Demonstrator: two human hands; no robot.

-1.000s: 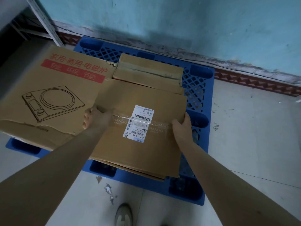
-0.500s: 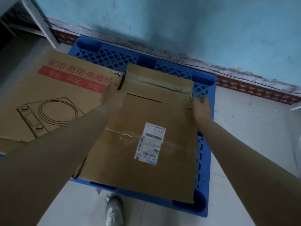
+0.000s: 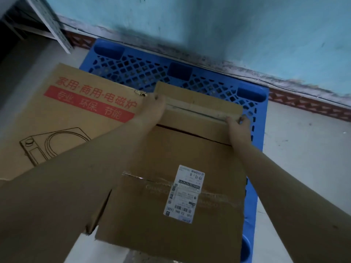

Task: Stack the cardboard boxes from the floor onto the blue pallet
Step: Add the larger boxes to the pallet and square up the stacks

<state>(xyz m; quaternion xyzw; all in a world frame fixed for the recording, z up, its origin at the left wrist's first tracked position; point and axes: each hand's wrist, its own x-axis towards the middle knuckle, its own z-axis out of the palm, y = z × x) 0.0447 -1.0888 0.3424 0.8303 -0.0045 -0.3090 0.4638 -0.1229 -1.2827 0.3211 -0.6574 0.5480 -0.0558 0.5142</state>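
A blue lattice pallet (image 3: 144,73) lies on the floor against the wall. On its right part lies a flattened cardboard box (image 3: 152,221) with a white shipping label (image 3: 184,194). A smaller flat cardboard piece (image 3: 197,103) sticks out from beneath its far end. My left hand (image 3: 153,109) grips the left far corner of that cardboard. My right hand (image 3: 237,123) holds the right far corner, fingers curled over the edge. A large flattened box with red print and a cooker drawing (image 3: 62,118) covers the pallet's left side.
A turquoise wall (image 3: 209,25) with a patterned skirting (image 3: 307,103) runs behind the pallet. A grey metal shelf post (image 3: 51,25) stands at the upper left. Pale floor (image 3: 303,149) extends to the right of the pallet.
Both hands slid from the labelled box's middle to its far corners. The box moved farther onto the pallet, toward the wall, and the view came closer.
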